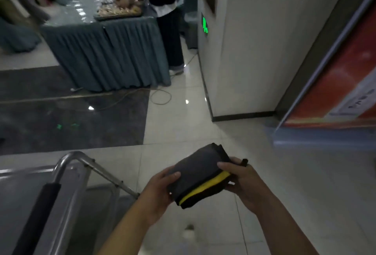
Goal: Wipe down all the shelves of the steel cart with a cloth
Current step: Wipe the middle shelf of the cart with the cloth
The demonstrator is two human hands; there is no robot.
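Observation:
A folded dark grey cloth [200, 170] with a yellow layer along its near edge is held in front of me above the tiled floor. My left hand [160, 188] grips its left end, thumb on top. My right hand [241, 181] grips its right end, thumb over the top face. The steel cart [67, 175] stands at the lower left, with its tubular handle, a black grip sleeve and part of its top shelf in view. The lower shelves are mostly hidden. Both hands are to the right of the cart and apart from it.
A long table with a pleated grey-green skirt [109, 55] stands ahead on the left, where a person [164, 6] handles a tray of food. A cable [160, 96] loops on the floor. A white pillar [254, 47] and a red poster board [341, 75] stand on the right.

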